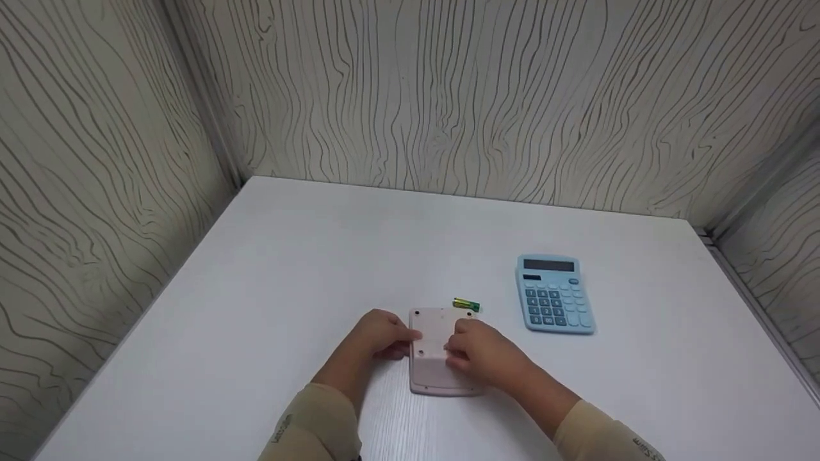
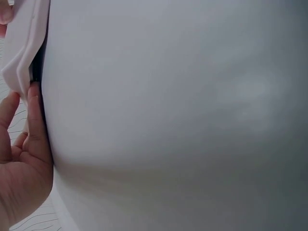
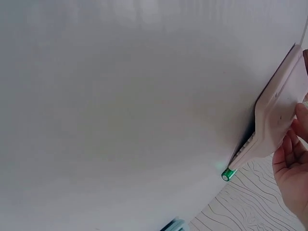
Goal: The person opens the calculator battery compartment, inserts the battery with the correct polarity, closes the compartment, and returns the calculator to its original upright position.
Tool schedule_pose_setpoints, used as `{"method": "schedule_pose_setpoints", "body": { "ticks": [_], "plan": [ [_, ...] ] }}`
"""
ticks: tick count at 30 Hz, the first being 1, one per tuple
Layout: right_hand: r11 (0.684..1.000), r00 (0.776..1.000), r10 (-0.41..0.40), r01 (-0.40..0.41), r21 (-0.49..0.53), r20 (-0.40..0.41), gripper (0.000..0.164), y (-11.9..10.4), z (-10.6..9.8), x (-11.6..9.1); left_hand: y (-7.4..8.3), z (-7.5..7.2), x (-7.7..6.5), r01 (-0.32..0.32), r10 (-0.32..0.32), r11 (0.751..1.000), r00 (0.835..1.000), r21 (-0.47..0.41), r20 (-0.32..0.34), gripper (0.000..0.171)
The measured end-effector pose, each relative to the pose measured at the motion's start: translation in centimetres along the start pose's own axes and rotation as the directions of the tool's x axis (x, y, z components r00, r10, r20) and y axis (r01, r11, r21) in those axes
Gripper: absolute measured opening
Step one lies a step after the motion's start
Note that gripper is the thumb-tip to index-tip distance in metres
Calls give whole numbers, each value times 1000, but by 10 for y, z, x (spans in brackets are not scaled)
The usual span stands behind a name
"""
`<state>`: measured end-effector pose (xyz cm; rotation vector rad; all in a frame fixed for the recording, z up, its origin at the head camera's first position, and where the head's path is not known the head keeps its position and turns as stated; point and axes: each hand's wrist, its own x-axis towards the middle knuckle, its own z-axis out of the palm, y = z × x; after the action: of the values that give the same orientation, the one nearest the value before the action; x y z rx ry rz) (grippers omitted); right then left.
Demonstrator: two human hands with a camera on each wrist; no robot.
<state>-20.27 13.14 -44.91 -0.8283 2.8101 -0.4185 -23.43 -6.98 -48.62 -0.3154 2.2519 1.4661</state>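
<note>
A pale pink calculator (image 1: 442,378) lies face down on the white table, its back with small dark screw holes facing up. My left hand (image 1: 387,334) grips its left edge, thumb on the back and fingers at the side; the left wrist view shows this hand (image 2: 26,144) holding the edge of the calculator (image 2: 26,43). My right hand (image 1: 479,349) has its fingers bent, with the tips on the middle of the calculator's back. I cannot tell whether those fingertips pinch something small. Just beyond the far edge lies a green and yellow battery (image 1: 466,304).
A light blue calculator (image 1: 556,294) rests face up to the right on the white table (image 1: 320,256). Wood-grain patterned panels (image 1: 410,96) stand behind the table and along both sides.
</note>
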Motion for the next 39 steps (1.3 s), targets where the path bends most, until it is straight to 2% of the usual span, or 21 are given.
{"method": "schedule_pose_setpoints", "body": {
  "ticks": [3, 7, 12, 16, 22, 25, 28, 30, 32, 34, 39],
  "plan": [
    [999, 999, -35, 35, -23, -16, 18, 1, 1, -1, -1, 0, -1, -2, 2, 1000, 1000, -10, 3, 24],
    [1000, 999, -31, 31, -4, -31, 17, 5, 1, -1, 0, 0, -1, -1, 1, 1000, 1000, -25, 6, 24],
    [988, 997, 79, -76, 138, -22, 24, 15, 0, 0, 1, 1, -1, 17, -17, 1000, 1000, 1, -2, 25],
    [937, 976, 216, -201, 285, -22, 26, 26, -1, 0, 1, 1, -1, 25, -25, 1000, 1000, 18, -9, 25],
    [836, 922, 387, -346, 425, -10, 18, 36, 1, -1, 2, 1, -3, 22, -21, 999, 1000, 29, -17, 25],
    [771, 889, 457, -415, 482, 33, 27, 38, 2, -3, 1, 1, -2, 17, -16, 999, 1000, 39, -21, 25],
    [705, 857, 507, -476, 526, 96, 42, 39, 3, -5, 1, 2, -1, 19, -19, 999, 1000, 36, -23, 25],
    [676, 842, 523, -504, 537, 133, 54, 40, 5, -5, 1, 2, 0, 24, -23, 999, 999, 29, -22, 25],
    [654, 835, 526, -518, 551, 161, 67, 40, 7, -6, 0, 2, 0, 19, -19, 1000, 1000, 17, -13, 24],
    [651, 836, 521, -520, 553, 172, 79, 39, 10, -7, -1, 2, 1, 13, -13, 1000, 1000, 8, -7, 24],
    [682, 847, 506, -508, 526, 162, 93, 38, 15, -6, -2, 2, 2, 1, -1, 1000, 1000, -12, -4, 24]
  ]
}}
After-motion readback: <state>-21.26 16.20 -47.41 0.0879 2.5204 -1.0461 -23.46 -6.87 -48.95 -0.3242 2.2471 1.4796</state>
